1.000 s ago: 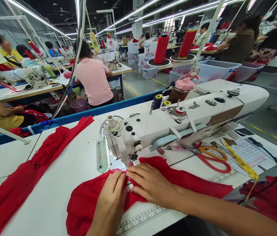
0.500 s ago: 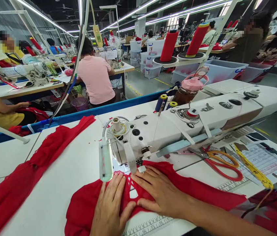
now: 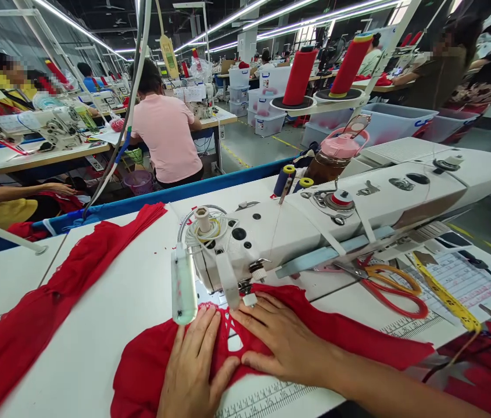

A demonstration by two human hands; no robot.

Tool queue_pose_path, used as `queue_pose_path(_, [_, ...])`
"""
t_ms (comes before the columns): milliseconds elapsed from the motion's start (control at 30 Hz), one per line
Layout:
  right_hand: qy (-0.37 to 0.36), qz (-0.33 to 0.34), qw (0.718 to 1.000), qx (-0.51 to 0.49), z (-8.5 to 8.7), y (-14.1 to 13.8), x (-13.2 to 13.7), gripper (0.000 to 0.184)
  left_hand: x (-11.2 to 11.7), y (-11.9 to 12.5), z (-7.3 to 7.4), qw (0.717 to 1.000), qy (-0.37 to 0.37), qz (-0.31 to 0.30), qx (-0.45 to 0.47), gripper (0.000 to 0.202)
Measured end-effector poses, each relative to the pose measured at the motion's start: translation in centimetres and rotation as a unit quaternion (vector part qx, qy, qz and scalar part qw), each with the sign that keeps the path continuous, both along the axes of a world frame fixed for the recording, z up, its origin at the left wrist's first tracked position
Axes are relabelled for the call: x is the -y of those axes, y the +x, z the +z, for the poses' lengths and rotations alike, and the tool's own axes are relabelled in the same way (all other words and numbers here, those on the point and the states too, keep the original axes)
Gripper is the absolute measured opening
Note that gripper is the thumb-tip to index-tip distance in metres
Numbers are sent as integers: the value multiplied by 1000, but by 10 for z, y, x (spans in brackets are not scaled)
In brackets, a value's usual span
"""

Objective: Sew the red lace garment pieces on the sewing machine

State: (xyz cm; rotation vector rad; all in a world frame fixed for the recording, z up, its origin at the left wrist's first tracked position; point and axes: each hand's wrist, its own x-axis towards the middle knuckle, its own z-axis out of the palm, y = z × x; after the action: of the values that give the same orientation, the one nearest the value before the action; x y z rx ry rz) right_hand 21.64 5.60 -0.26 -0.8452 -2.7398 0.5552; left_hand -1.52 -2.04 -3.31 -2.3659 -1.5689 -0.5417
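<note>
A red fabric piece (image 3: 350, 334) lies on the white table (image 3: 118, 302) under the head of a white sewing machine (image 3: 336, 215). My left hand (image 3: 195, 366) rests flat on the fabric, fingers stretched toward the presser foot (image 3: 249, 297). My right hand (image 3: 282, 339) lies flat beside it on the right, fingertips just in front of the foot. Between my hands red straps of the fabric cross over a gap showing the table.
A long red fabric strip (image 3: 53, 296) runs along the table's left. Red-handled scissors (image 3: 384, 281) and a yellow tape measure (image 3: 445, 296) lie to the right under the machine arm. Red thread cones (image 3: 300, 75) and a pink-lidded bottle (image 3: 334, 157) stand behind. Other workers sit at tables beyond.
Over the last second my hands slid slightly toward me and spread the fabric, opening a gap with crossed straps between them. Since half a second ago they have barely moved.
</note>
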Motion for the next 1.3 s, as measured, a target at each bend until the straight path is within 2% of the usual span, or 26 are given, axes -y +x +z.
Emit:
queue_pose_path(300, [-17,0,1000,2,3,0,-1,65,0,0,-1,1000,-22,0,-6,59])
queue_pose_path(733, [-12,-8,999,-34,-1,1,0,62,0,-3,-2,999,-14,-35,-5,40])
queue_pose_path(900, [-16,-6,999,-34,0,1,0,58,1,-1,0,999,-18,-30,13,40])
queue_pose_path(1067, [-16,-14,999,-24,1,0,1,67,2,0,-3,999,-23,-12,29,49])
queue_pose_path(1300, [-23,-10,999,-20,3,0,0,67,2,1,-5,998,-10,-2,54,49])
